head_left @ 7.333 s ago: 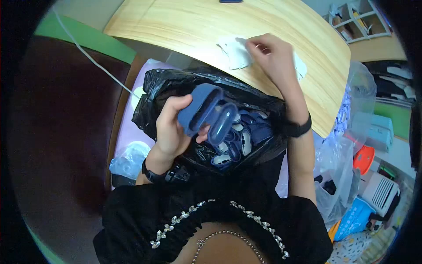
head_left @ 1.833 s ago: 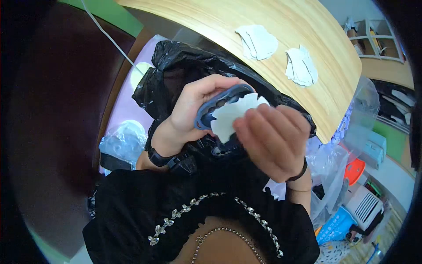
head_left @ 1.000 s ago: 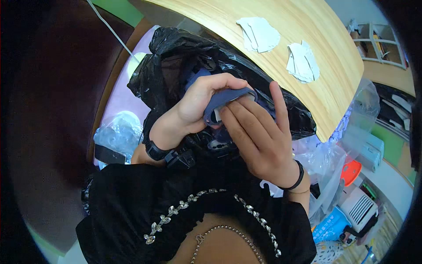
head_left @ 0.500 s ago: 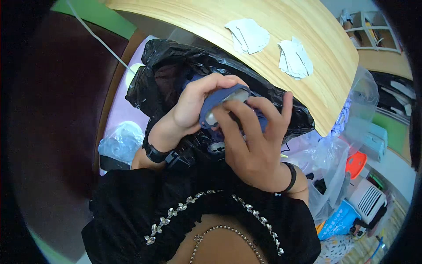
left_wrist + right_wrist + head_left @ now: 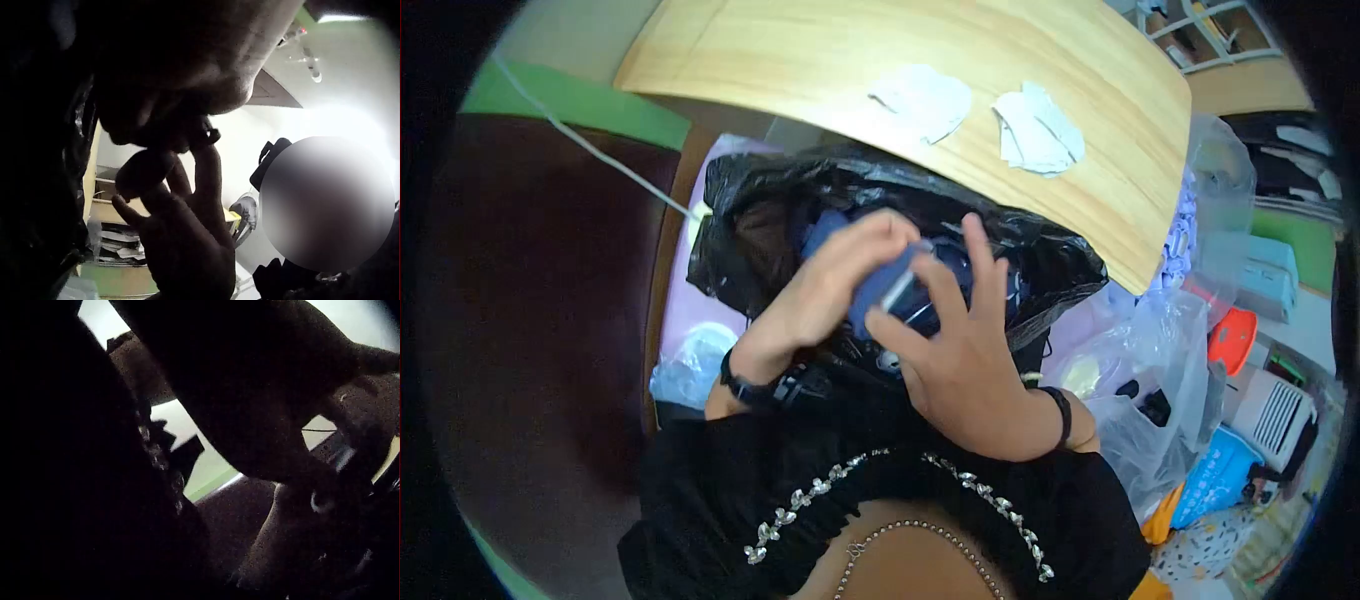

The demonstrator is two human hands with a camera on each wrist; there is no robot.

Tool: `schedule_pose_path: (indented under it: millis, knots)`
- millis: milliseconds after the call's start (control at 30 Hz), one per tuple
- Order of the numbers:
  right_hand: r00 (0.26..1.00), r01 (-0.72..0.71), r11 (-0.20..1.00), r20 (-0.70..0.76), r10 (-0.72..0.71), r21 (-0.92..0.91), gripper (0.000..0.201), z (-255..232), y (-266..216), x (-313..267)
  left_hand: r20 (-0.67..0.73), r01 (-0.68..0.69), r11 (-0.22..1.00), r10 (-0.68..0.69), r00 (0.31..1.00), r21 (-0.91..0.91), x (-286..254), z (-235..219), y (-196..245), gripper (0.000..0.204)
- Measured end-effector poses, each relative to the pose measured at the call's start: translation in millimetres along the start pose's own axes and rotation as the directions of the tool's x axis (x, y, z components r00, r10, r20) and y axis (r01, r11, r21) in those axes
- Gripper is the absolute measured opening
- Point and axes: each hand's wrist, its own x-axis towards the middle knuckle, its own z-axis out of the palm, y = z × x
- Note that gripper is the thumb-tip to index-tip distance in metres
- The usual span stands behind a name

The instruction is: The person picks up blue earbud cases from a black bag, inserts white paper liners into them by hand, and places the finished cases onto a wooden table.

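In the head view my left hand [image 5: 825, 285] grips a navy-blue hollow case [image 5: 880, 280] above an open black plastic bag [image 5: 1040, 235]. A strip of white card [image 5: 897, 291] shows in the case's mouth. My right hand [image 5: 970, 365] takes hold of the same case from the right, thumb and forefinger across its mouth, the other fingers raised. More navy-blue pieces lie in the bag, partly hidden by the hands. In the dark left wrist view the right hand [image 5: 187, 244] reaches up with a dark rounded piece at its fingertips. The right wrist view is mostly black.
Two stacks of white cut card, a left one [image 5: 925, 103] and a right one [image 5: 1040, 130], lie on the wooden table [image 5: 800, 60] beyond the bag. Clear plastic bags [image 5: 1150, 370] stand at the right. A white cable [image 5: 590, 150] crosses on the left.
The right hand took white card from the table, pushed it into the case with its fingers, and has now drawn back to the case's edge. The left hand has kept hold and lowered slightly.
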Motion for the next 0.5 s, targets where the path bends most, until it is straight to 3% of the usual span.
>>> schedule_pose_path:
  millis: [33,67,100,133,167,233,300,333,367,400,433,500]
  knots:
    - [0.996,0.008,0.997,0.086,-0.015,0.079,0.042,-4,6,-6,0.07,-0.155,0.915,0.139,0.988,0.374,-1,1,8,0.035]
    - [0.985,0.009,0.987,0.167,-0.036,0.158,0.04,-7,15,-12,0.095,0.055,0.829,-0.129,0.987,0.557,-8,-2,29,0.035]
    - [0.967,0.007,0.972,0.246,-0.066,0.234,0.038,-11,23,-16,0.055,0.229,0.657,-0.382,0.923,0.718,-12,-5,63,0.035]
    - [0.958,0.034,0.988,0.277,-0.076,0.153,0.032,-14,28,-15,0.054,0.101,0.594,-0.238,0.97,0.798,-12,-15,75,0.033]
    - [0.954,0.088,0.978,0.267,-0.137,0.19,0.029,-16,36,-14,0.072,-0.018,0.502,-0.088,0.993,0.865,-13,-24,88,0.032]
    - [0.936,0.197,0.945,0.236,-0.261,0.261,0.026,-24,61,-2,-0.12,0.187,0.654,-0.147,0.982,0.733,18,-40,127,0.033]
    - [0.974,-0.165,0.839,0.22,0.056,0.518,0.022,-57,76,19,-0.148,0.08,0.628,0.057,0.987,0.774,80,-84,145,0.036]
    - [0.97,-0.239,0.865,0.073,0.231,0.441,0.02,-62,92,31,-0.141,-0.015,0.621,0.201,0.97,0.784,119,-111,140,0.043]
    - [0.919,-0.324,0.867,-0.09,0.383,0.379,0.019,-64,113,43,-0.188,0.004,0.538,0.287,0.939,0.843,153,-133,134,0.053]
    - [0.921,-0.241,0.96,-0.277,0.273,0.144,0.019,-60,143,49,-0.183,-0.002,0.442,0.374,0.909,0.897,196,-157,117,0.061]
    - [0.895,-0.192,0.975,-0.428,0.127,-0.113,0.019,-51,172,54,-0.167,-0.001,0.345,0.454,0.875,0.938,227,-173,101,0.069]
    - [0.928,-0.222,0.974,-0.316,0.199,-0.041,0.022,-38,205,59,-0.175,0.028,0.352,0.392,0.903,0.936,248,-154,90,0.081]
